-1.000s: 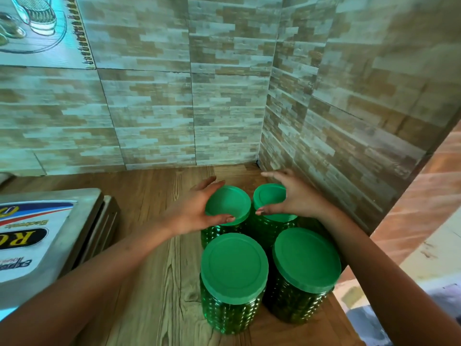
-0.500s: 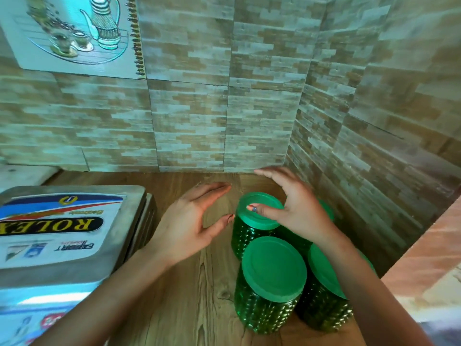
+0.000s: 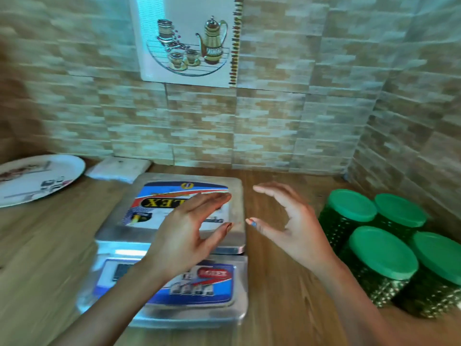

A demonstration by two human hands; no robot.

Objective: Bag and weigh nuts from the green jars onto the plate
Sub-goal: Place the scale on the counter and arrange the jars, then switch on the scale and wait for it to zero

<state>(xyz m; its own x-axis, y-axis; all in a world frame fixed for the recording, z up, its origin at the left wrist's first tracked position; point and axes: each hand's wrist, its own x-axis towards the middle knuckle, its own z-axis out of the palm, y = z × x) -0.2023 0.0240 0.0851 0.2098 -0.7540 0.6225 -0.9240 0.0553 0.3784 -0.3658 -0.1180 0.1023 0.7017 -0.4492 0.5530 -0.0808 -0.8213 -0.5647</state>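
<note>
Right now I use the steel weighing scale (image 3: 124, 221) as my landmark, since it sits on the wooden worktop (image 3: 274, 295) straight ahead with its display panel facing me. My left grip (image 3: 184, 236) hovers over the right half of the scale's platform, fingers straight and together, thumb held apart, holding nothing. My right grip (image 3: 291, 226) hangs over bare wood just right of the scale, fingers loosely spread and thumb pointing back toward the scale, also empty. The two thumb tips come near each other above the scale's right edge without touching. The four green jars (image 3: 349, 221) stand in a tight cluster well to the right of the scale, close to the corner of the tiled wall, two behind and two in front, each with its green lid (image 3: 381, 250) on. Through the dimpled green sides I cannot make out what is inside. The plate (image 3: 74, 168), white with a printed pattern, lies flat on the worktop to the far left of the scale. Between them, just behind the scale's left rear corner, lies a flat white packet (image 3: 119, 168), too blurred for me to identify. On the wall above the scale is a tile (image 3: 187, 46) picturing a coffee pot and cups.
</note>
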